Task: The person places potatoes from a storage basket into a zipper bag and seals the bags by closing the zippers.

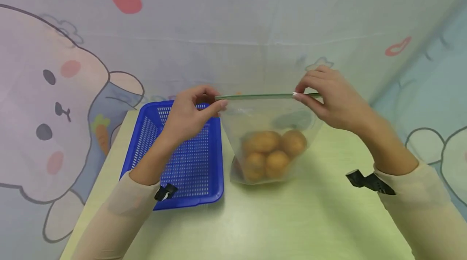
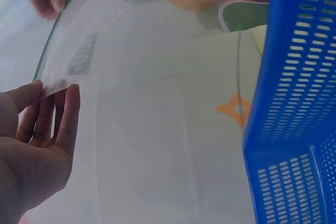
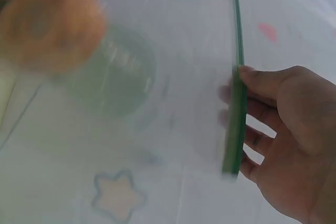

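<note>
A clear zip-top bag (image 1: 233,130) with a green seal strip (image 1: 259,96) along its top stands on the table, its mouth drawn out straight between both hands. Several round orange fruits (image 1: 277,162) sit in its lower part. My left hand (image 1: 191,112) pinches the top left corner between thumb and fingers. Toward the other end, my right hand (image 1: 324,95) pinches the strip, thumb in front and fingers behind. In the right wrist view the green strip's end (image 3: 231,166) sticks out past the right thumb. A green printed patch (image 3: 113,72) shows on the bag.
A blue perforated plastic basket (image 1: 219,170) stands left of the bag, partly under the left forearm. The pale table (image 1: 270,227) extends in front of both. Behind hangs a printed cloth (image 1: 226,16) with hearts and a cartoon animal.
</note>
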A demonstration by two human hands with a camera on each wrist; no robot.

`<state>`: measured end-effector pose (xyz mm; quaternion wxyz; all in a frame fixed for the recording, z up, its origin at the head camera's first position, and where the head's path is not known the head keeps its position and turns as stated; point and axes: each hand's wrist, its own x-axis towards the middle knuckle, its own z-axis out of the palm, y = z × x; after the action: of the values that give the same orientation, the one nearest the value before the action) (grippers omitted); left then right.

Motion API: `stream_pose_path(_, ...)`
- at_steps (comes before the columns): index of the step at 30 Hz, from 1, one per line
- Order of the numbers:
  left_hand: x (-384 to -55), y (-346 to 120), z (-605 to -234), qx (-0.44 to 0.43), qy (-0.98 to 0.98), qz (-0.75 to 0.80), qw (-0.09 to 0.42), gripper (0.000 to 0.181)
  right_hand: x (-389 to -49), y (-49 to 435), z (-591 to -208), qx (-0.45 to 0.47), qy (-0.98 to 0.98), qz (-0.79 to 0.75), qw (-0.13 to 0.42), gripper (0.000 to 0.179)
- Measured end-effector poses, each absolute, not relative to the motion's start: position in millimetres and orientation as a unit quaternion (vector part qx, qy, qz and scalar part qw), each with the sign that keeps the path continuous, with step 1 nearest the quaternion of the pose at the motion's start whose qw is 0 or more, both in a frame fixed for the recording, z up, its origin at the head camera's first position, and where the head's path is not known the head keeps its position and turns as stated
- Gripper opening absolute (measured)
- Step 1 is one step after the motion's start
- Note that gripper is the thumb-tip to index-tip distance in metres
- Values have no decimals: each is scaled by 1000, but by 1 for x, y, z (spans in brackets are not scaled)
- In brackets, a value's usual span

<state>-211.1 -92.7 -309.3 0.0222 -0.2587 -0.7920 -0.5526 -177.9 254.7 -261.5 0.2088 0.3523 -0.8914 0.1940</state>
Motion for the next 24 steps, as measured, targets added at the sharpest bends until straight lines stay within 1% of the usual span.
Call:
stream_pose_path(5, -213, -106, -311, -246, -787, -565, 21, 17, -170, 290, -262, 319, -901, 210, 206, 13)
stream_pose_path(12, -213, -108, -311, -254, -788, -560, 22, 19, -161, 319, -266, 305, -900, 225, 214, 22)
stream_pose_path(15, -214, -108, -312, -249, -784, -568, 26, 19, -160, 323, -268, 297, -898, 236, 224, 20)
stream_pose_path(19, -219, -105, -325, -241, -765, -597, 19, 22, -164, 320, -277, 274, -892, 281, 224, 12)
stream_pose_path(21, -219, -103, -334, -236, -772, -590, -9, 30, -166, 317, -284, 253, -886, 324, 215, 11)
stream_pose_path(24, -216, -98, -350, -244, -789, -557, -88, 54, -166, 315, -293, 224, -871, 390, 197, 9)
